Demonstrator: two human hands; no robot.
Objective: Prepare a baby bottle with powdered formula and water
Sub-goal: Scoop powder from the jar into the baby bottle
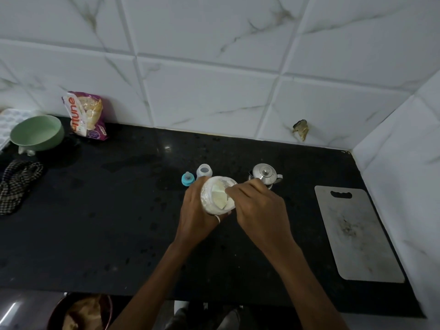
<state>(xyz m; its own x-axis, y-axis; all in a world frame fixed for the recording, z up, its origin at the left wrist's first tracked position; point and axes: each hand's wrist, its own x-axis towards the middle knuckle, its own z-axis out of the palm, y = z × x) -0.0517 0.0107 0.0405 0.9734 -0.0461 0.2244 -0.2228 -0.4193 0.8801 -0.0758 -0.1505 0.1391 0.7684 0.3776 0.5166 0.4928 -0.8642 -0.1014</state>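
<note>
My left hand (195, 217) grips a clear jar of white formula powder (215, 198), tilted with its open mouth toward me. My right hand (257, 208) pinches the handle of a spoon or scoop (229, 185) that dips into the jar's mouth; its bowl is hidden in the powder. Just behind the jar stands the open baby bottle (204, 170). To its left on the black counter (119, 210) sits the bottle's teal collar with the teat (187, 178). A small lidded steel pot (264, 174) stands behind my right hand.
A grey cutting board (354, 234) lies at the right by the tiled side wall. At the far left are a green bowl (37, 132), a purple snack packet (86, 115) leaning on the wall, and a checked cloth (16, 184). A dark bin (81, 310) sits below the counter edge.
</note>
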